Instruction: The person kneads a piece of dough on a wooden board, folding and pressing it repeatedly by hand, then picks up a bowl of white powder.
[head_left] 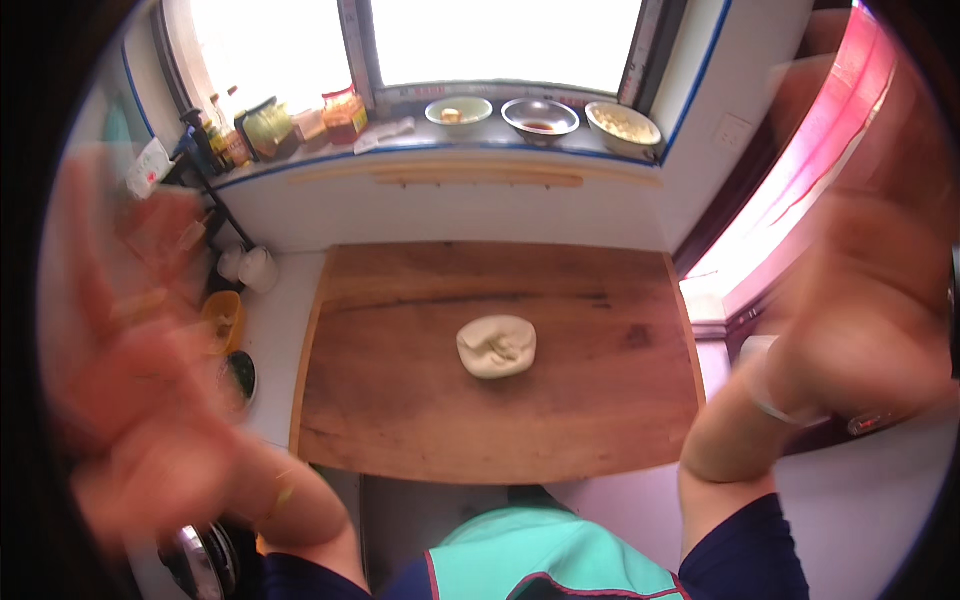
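Note:
A round lump of pale dough (496,347) with a creased, folded top rests in the middle of a wooden board (400,420). Neither hand touches it. On the left side, my left hand (150,370) is raised close to the camera and smeared by motion, its fingers spread and nothing visible in them. My right hand (860,290) is lifted at the right edge, also blurred; its fingers appear stretched upward, and I see nothing held. A pale band circles the right wrist.
On the windowsill stand a pale green bowl (459,112), a metal bowl with dark liquid (541,118), a bowl of pale chopped pieces (623,125) and several jars and bottles. A rolling pin (480,179) lies behind the board. An orange container (222,322) sits left.

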